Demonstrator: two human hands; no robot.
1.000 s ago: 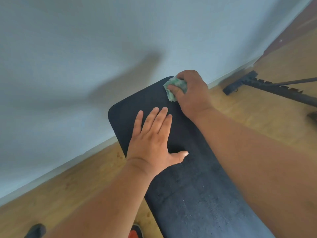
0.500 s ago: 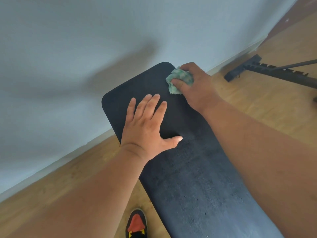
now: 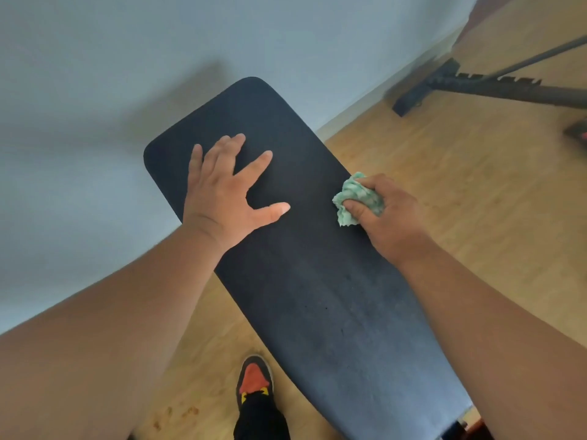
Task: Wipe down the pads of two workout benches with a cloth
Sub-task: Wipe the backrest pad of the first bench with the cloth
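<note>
A long black bench pad (image 3: 305,281) runs from the lower right up toward the wall. My left hand (image 3: 225,192) lies flat on its upper part, fingers spread, holding nothing. At the pad's right edge my right hand (image 3: 387,217) is closed around a crumpled green-and-white cloth (image 3: 355,198), pressing it on the pad. The lower end of the pad is partly hidden by my right forearm.
A pale wall (image 3: 127,74) stands close behind the pad's top end. The dark metal frame of other gym equipment (image 3: 495,88) lies on the wooden floor (image 3: 460,173) at upper right. My shoe (image 3: 254,379) stands left of the bench.
My right hand has dragged the cloth from the pad's top end down along its right edge. The left hand has stayed flat on the upper pad.
</note>
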